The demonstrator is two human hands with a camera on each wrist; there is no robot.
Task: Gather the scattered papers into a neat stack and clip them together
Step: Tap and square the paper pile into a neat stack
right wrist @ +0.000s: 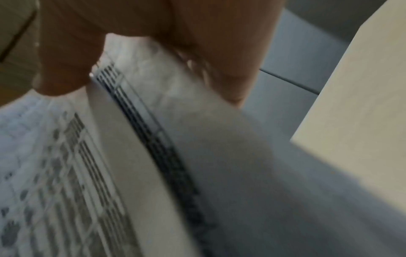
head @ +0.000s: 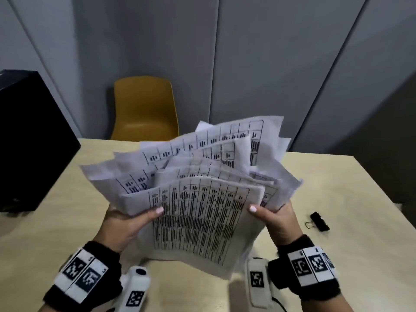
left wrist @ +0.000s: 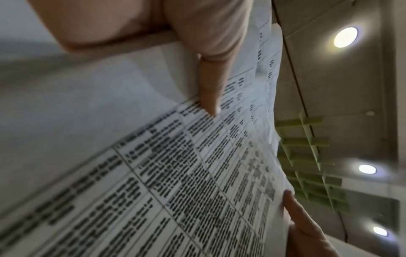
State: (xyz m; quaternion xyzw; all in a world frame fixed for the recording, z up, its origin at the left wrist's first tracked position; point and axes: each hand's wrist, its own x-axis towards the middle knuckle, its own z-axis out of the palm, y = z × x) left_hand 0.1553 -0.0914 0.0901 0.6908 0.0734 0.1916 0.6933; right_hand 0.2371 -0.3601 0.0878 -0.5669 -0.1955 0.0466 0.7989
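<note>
An uneven bundle of printed papers (head: 198, 212) stands nearly upright on the beige table (head: 337, 188), its sheets fanned out at the top. My left hand (head: 126, 224) grips the bundle's left edge, thumb across the front sheet. My right hand (head: 278, 219) grips the right edge the same way. A black binder clip (head: 319, 221) lies on the table just right of my right hand. The left wrist view shows my thumb (left wrist: 208, 83) lying on the printed papers (left wrist: 175, 173). In the blurred right wrist view my fingers (right wrist: 219, 52) hold the papers (right wrist: 131, 156).
A black box (head: 29, 140) sits on the table's left side. A yellow chair (head: 144, 109) stands behind the far edge, against grey wall panels. The table's right edge (right wrist: 351, 104) appears in the right wrist view.
</note>
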